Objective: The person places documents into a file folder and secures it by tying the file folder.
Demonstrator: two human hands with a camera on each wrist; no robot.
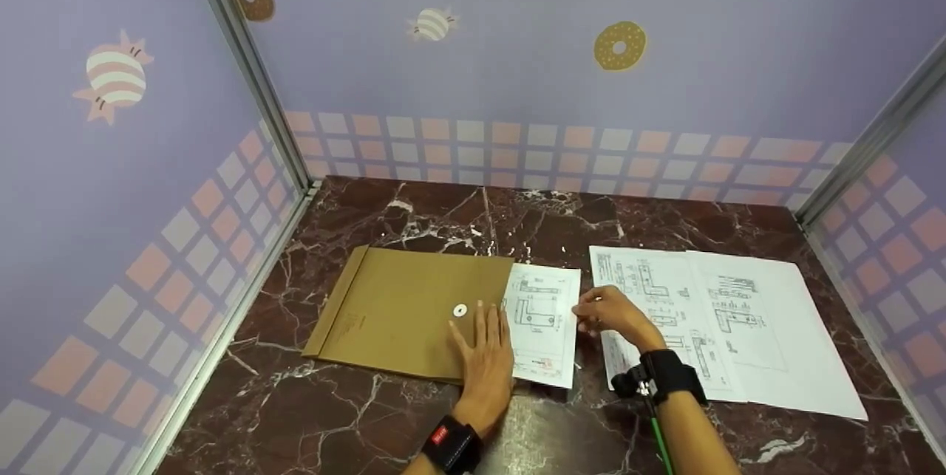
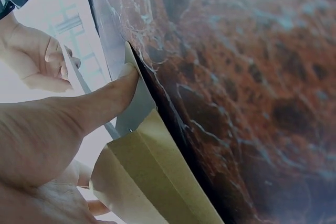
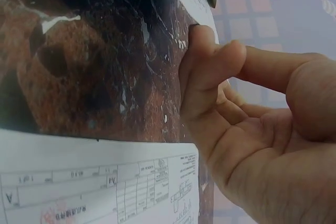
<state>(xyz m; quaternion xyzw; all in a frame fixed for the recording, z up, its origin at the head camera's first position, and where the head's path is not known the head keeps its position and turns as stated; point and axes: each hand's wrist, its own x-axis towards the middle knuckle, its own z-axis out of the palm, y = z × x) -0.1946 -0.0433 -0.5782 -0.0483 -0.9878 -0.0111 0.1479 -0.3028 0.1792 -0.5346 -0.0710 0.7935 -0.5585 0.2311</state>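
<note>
A brown paper envelope (image 1: pixel 399 305) lies flat at the left, its open end facing right. My left hand (image 1: pixel 486 364) holds it by that end, fingers spread over the top near a white button. In the left wrist view the thumb (image 2: pixel 113 98) reaches into the mouth and touches the lower panel. A drawing sheet (image 1: pixel 545 327) sticks partly out of the envelope; the rest is hidden inside. My right hand (image 1: pixel 617 316) pinches the sheet's right edge between thumb and fingers.
Two more drawing sheets (image 1: pixel 665 268) (image 1: pixel 783 342) lie overlapping at the right, beneath the right forearm. The dark marbled table (image 1: pixel 295 416) is bounded by patterned purple walls (image 1: pixel 502 69) with metal corner posts.
</note>
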